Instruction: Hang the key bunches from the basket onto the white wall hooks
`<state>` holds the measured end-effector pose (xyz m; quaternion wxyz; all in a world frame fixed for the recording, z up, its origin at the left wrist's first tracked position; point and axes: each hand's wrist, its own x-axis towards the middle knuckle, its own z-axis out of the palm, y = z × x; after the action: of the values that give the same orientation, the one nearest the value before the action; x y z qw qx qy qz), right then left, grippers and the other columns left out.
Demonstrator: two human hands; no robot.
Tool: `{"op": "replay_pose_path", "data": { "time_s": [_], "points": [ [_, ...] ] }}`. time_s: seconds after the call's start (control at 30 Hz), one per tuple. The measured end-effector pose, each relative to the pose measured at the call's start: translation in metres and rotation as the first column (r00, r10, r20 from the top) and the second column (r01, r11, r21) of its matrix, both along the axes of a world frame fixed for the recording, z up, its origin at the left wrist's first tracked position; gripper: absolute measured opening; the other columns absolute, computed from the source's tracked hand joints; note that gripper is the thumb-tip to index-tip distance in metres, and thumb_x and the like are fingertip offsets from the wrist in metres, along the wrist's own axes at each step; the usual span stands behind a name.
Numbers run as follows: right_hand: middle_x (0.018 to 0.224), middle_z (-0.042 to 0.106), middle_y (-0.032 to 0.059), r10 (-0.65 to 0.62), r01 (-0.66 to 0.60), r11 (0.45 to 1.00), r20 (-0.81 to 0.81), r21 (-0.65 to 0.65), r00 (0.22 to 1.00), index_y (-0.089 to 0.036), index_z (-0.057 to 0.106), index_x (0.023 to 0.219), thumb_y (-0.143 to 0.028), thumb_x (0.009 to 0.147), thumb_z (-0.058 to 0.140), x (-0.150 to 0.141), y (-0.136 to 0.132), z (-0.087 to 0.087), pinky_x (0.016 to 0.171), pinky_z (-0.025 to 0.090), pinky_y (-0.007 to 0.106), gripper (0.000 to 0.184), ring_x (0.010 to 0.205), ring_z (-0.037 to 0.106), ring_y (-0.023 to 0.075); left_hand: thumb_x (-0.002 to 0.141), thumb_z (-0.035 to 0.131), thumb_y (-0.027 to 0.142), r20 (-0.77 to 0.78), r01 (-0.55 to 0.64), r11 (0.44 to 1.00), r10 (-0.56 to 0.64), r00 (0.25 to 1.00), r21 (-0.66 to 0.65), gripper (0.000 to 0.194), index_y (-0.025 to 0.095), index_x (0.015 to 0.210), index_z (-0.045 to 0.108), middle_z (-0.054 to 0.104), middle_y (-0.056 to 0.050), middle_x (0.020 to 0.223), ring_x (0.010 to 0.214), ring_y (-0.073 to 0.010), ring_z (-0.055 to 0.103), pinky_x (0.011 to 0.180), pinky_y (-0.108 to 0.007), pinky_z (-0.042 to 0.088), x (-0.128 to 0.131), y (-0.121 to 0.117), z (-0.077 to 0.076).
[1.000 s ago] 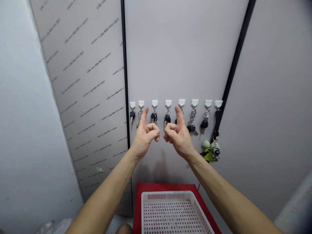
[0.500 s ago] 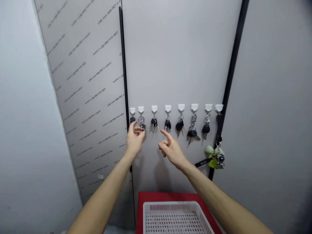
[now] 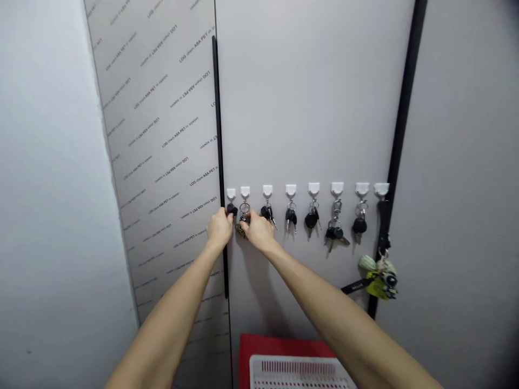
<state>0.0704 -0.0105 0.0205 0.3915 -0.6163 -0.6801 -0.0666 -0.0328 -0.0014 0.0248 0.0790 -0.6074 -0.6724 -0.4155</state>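
My left hand [image 3: 219, 229] is closed at the leftmost bunch of keys [image 3: 232, 209], with thumb and fingertips at its lower part. Those keys have black heads and still hang from a white hook [image 3: 231, 193]. Close beside it, my right hand [image 3: 259, 230] pinches the second bunch of keys [image 3: 242, 229], whose silver ring [image 3: 244, 207] hangs on its own white hook [image 3: 245, 192]. Part of this bunch is hidden by the fingers. Just behind the right hand hangs a third bunch with black heads [image 3: 266, 211].
Several more key bunches [image 3: 335, 233] hang along the row to the right. A black strap and a green-yellow charm [image 3: 378, 285] hang at the far right. Below, a white plastic basket [image 3: 298, 367] stands on a red surface [image 3: 284, 346]. A black vertical strip [image 3: 220, 162] runs at the left.
My left hand has closed at the leftmost keys. My right hand has moved left from a pointing pose to the second bunch and pinches it. The view has shifted slightly.
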Motion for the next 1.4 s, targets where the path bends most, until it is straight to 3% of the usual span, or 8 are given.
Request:
{"op": "replay_pose_path", "data": {
  "time_s": [0.37, 0.5, 0.63, 0.87, 1.0, 1.1, 1.2, 1.4],
  "points": [
    [0.052, 0.050, -0.0021, 0.348, -0.256, 0.913, -0.277, 0.318, 0.896, -0.016, 0.049, 0.066, -0.020, 0.062, 0.038, 0.001, 0.001, 0.042, 0.050, 0.035, 0.019, 0.013, 0.049, 0.045, 0.0079, 0.073, 0.020, 0.040, -0.238, -0.050, 0.980, 0.096, 0.967, 0.192, 0.038, 0.020, 0.079, 0.052, 0.058, -0.007, 0.069, 0.063, -0.0189, 0.052, 0.050, -0.025, 0.032, -0.025, -0.016, 0.050],
    [0.053, 0.048, -0.0029, 0.506, -0.368, 0.837, -0.317, 0.406, 0.802, -0.015, 0.048, 0.068, -0.022, 0.063, 0.038, 0.003, -0.008, 0.057, 0.048, 0.035, 0.018, 0.013, 0.048, 0.044, 0.0067, 0.073, 0.022, 0.038, -0.206, 0.158, 0.966, -0.115, 0.972, 0.203, 0.035, 0.019, 0.072, 0.052, 0.055, -0.002, 0.061, 0.057, -0.0127, 0.049, 0.048, -0.020, 0.030, -0.024, -0.035, 0.055],
    [0.056, 0.047, -0.0030, 0.609, -0.529, 0.788, -0.266, 0.316, 0.748, -0.015, 0.046, 0.067, -0.021, 0.064, 0.039, 0.022, -0.033, 0.030, 0.048, 0.034, 0.017, 0.010, 0.050, 0.042, 0.0061, 0.073, 0.025, 0.032, -0.156, 0.414, 0.908, -0.401, 0.903, 0.061, 0.031, 0.016, 0.062, 0.050, 0.050, 0.001, 0.052, 0.049, -0.0090, 0.044, 0.048, -0.018, 0.030, -0.016, -0.059, 0.008],
    [0.047, 0.040, -0.0055, 0.526, -0.575, 0.764, -0.233, -0.292, 0.818, -0.015, 0.046, 0.064, -0.014, 0.064, 0.035, 0.076, -0.102, -0.113, 0.040, 0.025, 0.014, 0.011, 0.042, 0.031, 0.0039, 0.071, 0.029, 0.027, -0.009, 0.555, 0.688, -0.631, 0.775, -0.468, 0.026, 0.021, 0.072, 0.054, 0.057, -0.001, 0.062, 0.057, -0.0122, 0.050, 0.052, -0.020, 0.034, 0.024, -0.107, -0.138],
    [0.049, 0.046, -0.0043, 0.459, -0.469, 0.727, -0.153, -0.501, 0.875, -0.015, 0.049, 0.063, -0.008, 0.059, 0.036, 0.099, -0.126, -0.165, 0.040, 0.024, 0.015, 0.015, 0.044, 0.034, 0.0043, 0.065, 0.037, 0.027, -0.052, 0.486, 0.537, -0.706, 0.707, -0.689, 0.022, 0.023, 0.070, 0.057, 0.060, -0.003, 0.070, 0.069, -0.0184, 0.054, 0.058, -0.026, 0.037, 0.044, -0.124, -0.181],
    [0.053, 0.050, -0.0023, 0.458, -0.456, 0.788, -0.101, -0.413, 0.883, -0.015, 0.050, 0.063, -0.010, 0.062, 0.036, 0.110, -0.119, -0.148, 0.045, 0.029, 0.016, 0.015, 0.048, 0.040, 0.0062, 0.063, 0.040, 0.026, -0.056, 0.544, 0.589, -0.707, 0.705, -0.597, 0.021, 0.022, 0.078, 0.055, 0.058, -0.004, 0.077, 0.073, -0.0177, 0.053, 0.063, -0.026, 0.038, 0.050, -0.109, -0.162],
    [0.073, 0.055, 0.0036, 0.319, -0.337, 0.938, -0.175, -0.081, 0.931, -0.014, 0.050, 0.078, -0.019, 0.066, 0.038, 0.115, -0.092, -0.091, 0.061, 0.036, 0.020, 0.018, 0.064, 0.047, 0.0099, 0.066, 0.039, 0.029, -0.008, 0.601, 0.756, -0.624, 0.781, -0.258, 0.033, 0.017, 0.096, 0.045, 0.053, -0.007, 0.089, 0.078, -0.0151, 0.049, 0.070, -0.026, 0.037, 0.056, -0.075, -0.106],
    [0.087, 0.054, 0.0087, 0.061, -0.021, 0.990, -0.295, 0.137, 0.954, -0.012, 0.041, 0.101, -0.033, 0.065, 0.042, 0.102, -0.034, -0.004, 0.070, 0.036, 0.026, 0.041, 0.077, 0.049, 0.0151, 0.061, 0.046, 0.037, 0.090, 0.282, 0.926, -0.312, 0.946, 0.249, 0.056, 0.014, 0.109, 0.027, 0.038, -0.011, 0.107, 0.099, -0.0208, 0.036, 0.079, -0.031, 0.033, 0.087, -0.023, -0.007]
  ]
}}
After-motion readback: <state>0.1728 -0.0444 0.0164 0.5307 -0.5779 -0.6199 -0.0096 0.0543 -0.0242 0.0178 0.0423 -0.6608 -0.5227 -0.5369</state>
